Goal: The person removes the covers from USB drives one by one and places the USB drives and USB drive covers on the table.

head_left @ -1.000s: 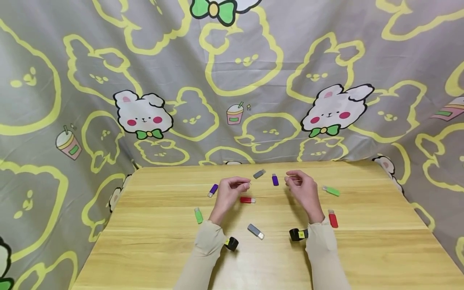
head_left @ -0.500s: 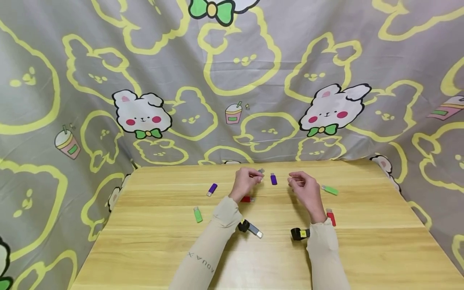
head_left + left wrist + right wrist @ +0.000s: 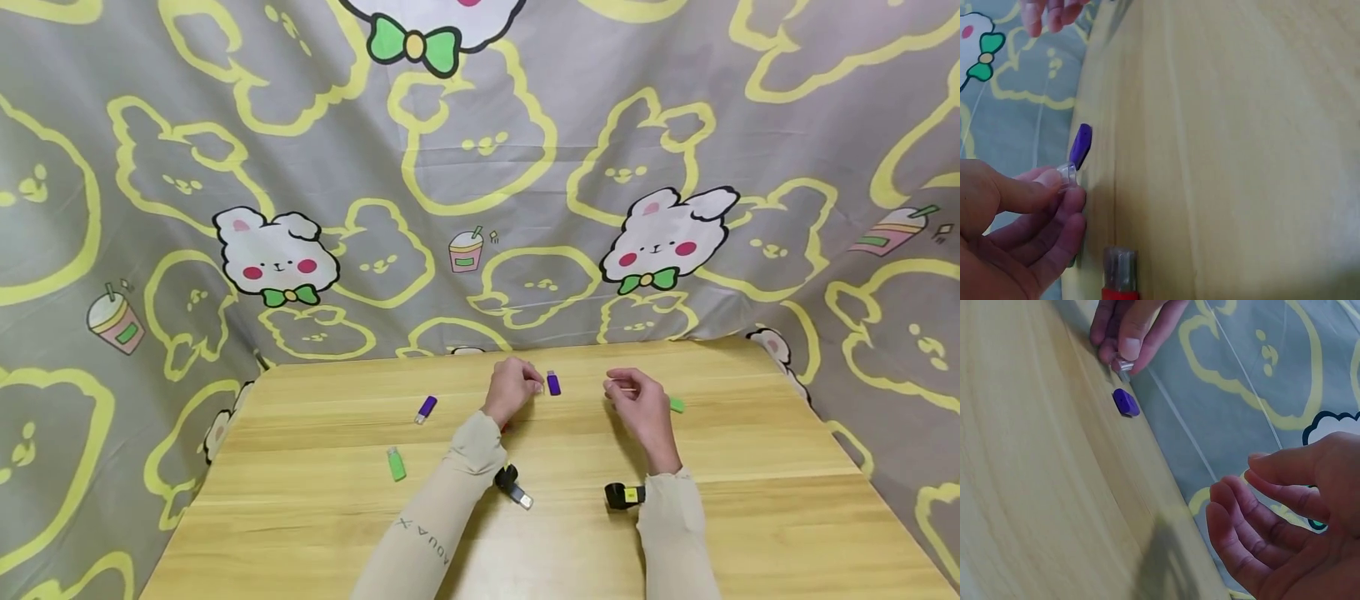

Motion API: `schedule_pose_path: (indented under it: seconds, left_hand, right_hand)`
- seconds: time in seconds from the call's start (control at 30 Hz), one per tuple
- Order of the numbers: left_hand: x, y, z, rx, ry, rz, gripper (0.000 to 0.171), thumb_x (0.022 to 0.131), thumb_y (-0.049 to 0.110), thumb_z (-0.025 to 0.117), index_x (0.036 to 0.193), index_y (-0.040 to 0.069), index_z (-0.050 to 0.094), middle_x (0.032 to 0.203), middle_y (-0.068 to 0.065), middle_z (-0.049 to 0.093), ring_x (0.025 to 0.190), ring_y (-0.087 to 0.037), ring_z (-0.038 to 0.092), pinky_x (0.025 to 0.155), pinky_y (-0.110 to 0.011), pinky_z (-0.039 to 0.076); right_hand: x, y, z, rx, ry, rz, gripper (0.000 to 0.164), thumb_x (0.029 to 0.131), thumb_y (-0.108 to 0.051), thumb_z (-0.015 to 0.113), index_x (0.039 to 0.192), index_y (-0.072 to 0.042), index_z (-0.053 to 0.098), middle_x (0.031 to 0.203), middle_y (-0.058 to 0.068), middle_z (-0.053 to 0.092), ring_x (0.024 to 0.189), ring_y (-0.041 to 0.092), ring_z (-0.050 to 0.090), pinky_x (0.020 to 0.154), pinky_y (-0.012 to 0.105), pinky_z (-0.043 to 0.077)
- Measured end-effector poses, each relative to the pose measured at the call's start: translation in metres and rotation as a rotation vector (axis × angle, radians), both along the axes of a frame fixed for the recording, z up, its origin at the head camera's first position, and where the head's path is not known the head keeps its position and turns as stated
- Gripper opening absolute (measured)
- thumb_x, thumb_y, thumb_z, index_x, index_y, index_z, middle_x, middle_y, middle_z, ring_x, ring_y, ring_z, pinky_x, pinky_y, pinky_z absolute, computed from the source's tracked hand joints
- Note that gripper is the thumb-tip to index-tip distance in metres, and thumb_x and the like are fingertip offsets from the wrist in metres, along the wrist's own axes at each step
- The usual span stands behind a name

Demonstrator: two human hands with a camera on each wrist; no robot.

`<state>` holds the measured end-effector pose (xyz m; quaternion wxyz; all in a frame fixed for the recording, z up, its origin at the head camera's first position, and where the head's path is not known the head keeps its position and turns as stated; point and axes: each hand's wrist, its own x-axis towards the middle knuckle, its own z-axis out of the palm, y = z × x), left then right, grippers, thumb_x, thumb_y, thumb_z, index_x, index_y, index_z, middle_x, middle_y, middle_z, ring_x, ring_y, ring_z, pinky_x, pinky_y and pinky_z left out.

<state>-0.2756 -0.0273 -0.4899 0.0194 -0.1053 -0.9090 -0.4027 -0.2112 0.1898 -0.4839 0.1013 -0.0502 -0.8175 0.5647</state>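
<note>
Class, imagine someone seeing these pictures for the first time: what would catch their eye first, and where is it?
Probably the grey curtain behind the table, with its large white rabbit faces and green bows. Next come the left hand, pinching a small clear piece over the table's far part, and the right hand, its fingers loosely curved. Between them a purple USB stick lies on the table.

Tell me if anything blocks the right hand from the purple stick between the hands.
Nothing visible stands between the right hand and the purple stick. The left hand, pinching a clear piece, is on the stick's other side.
</note>
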Motion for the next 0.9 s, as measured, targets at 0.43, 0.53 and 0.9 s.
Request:
schedule_pose_path:
  seconds: [0.43, 0.53, 0.9]
  left_hand:
    - [-0.002, 0.010, -0.004, -0.140, 0.070, -0.015, 0.011, 0.088, -0.003, 0.075, 0.084, 0.005, 0.082, 0.086, -0.005, 0.077, 0.089, -0.025, 0.073, 0.084, -0.034, 0.059]
    - [-0.003, 0.009, -0.004, -0.149, 0.079, -0.005, 0.009, 0.087, -0.002, 0.077, 0.084, 0.005, 0.082, 0.084, -0.004, 0.077, 0.086, -0.024, 0.073, 0.080, -0.032, 0.059]
    - [0.000, -0.002, 0.008, -0.036, 0.048, -0.010, 0.009, 0.090, -0.002, 0.074, 0.095, 0.001, 0.080, 0.091, -0.006, 0.077, 0.087, -0.021, 0.072, 0.079, -0.029, 0.058]
  right_hand:
    - [-0.001, 0.002, -0.003, 0.025, -0.013, -0.005, 0.024, 0.098, -0.006, 0.066, 0.118, 0.007, 0.068, 0.107, 0.025, 0.071, 0.095, 0.035, 0.072, 0.067, 0.017, 0.057]
    - [-0.001, 0.002, -0.004, 0.050, -0.014, 0.000, 0.024, 0.098, -0.006, 0.067, 0.118, 0.007, 0.068, 0.108, 0.024, 0.071, 0.096, 0.035, 0.071, 0.068, 0.016, 0.055]
    - [-0.002, 0.003, -0.005, 0.121, -0.014, 0.002, 0.022, 0.098, -0.008, 0.068, 0.117, 0.005, 0.070, 0.107, 0.021, 0.072, 0.097, 0.031, 0.070, 0.074, 0.012, 0.050]
